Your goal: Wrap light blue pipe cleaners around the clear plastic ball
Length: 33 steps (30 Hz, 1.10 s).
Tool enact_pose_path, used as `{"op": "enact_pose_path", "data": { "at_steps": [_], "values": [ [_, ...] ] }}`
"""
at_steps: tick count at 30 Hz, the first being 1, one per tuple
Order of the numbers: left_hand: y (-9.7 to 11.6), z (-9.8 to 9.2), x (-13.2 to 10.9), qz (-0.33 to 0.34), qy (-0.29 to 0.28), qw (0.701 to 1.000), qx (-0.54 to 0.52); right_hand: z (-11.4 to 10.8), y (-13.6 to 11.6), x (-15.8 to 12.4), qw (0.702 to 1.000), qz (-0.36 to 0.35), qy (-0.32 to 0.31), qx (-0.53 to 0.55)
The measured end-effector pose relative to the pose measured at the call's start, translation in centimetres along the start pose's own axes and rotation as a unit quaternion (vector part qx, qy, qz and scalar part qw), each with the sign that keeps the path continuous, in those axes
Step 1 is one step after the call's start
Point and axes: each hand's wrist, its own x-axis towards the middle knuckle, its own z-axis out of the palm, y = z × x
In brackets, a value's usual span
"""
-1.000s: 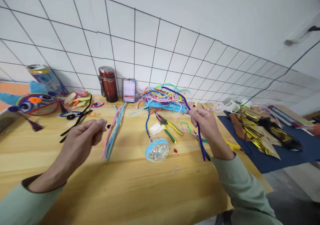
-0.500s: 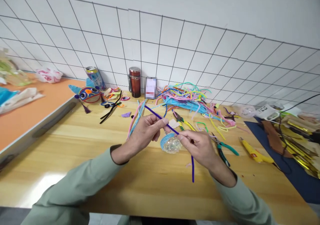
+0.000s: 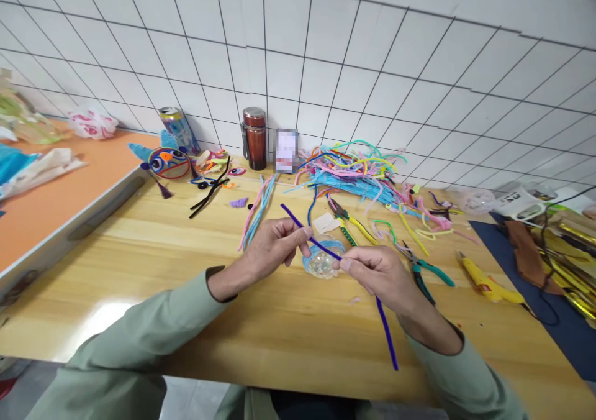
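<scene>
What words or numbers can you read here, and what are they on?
None can be read for sure.
Can: print too blurred.
Phone: screen blurred out.
White thing: dark marks, too small and blurred.
Glue gun: any print is too small.

The one head-worn camera looks from above the person's green sleeves [image 3: 156, 336], facing forward and down across the pale brown wooden counter [image 3: 279, 333] to the white, dark-lined tiled wall [image 3: 286, 25]; near enough to show both bare hands [image 3: 272, 246] whole, mid-picture.
</scene>
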Motion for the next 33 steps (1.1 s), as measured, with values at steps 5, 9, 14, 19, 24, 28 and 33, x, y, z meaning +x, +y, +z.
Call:
{"op": "enact_pose_path", "data": {
  "at_steps": [5, 9, 14, 19, 24, 28, 33],
  "values": [
    [1.4, -0.1, 1.2, 0.030, -0.003, 0.999, -0.017, -1.2, -1.1, 0.7, 1.000, -0.007, 0.026, 0.000],
    [2.7, 0.1, 2.5, 0.072, 0.030, 0.996, -0.052, -2.2, -1.0, 1.1, 0.999, 0.016, 0.033, 0.037],
    [3.6, 0.4, 3.8, 0.083, 0.019, 0.996, 0.025, -3.3, -0.8, 1.3, 0.996, 0.045, 0.030, 0.067],
    [2.8, 0.2, 5.2, 0.101, 0.014, 0.993, -0.064, -4.0, -0.5, 1.8, 0.993, 0.067, 0.045, 0.081],
    [1.8, -0.9, 6.1, 0.126, 0.031, 0.982, -0.137, -4.2, -0.2, 2.3, 0.991, 0.074, 0.045, 0.100],
    [1.4, -1.3, 6.3, 0.145, 0.061, 0.981, -0.118, -4.0, -0.1, 2.5, 0.989, 0.075, 0.039, 0.119],
    [1.3, -0.6, 6.0, 0.125, 0.022, 0.982, -0.141, -3.7, 0.6, 2.9, 0.985, 0.060, 0.029, 0.159]
  ]
}}
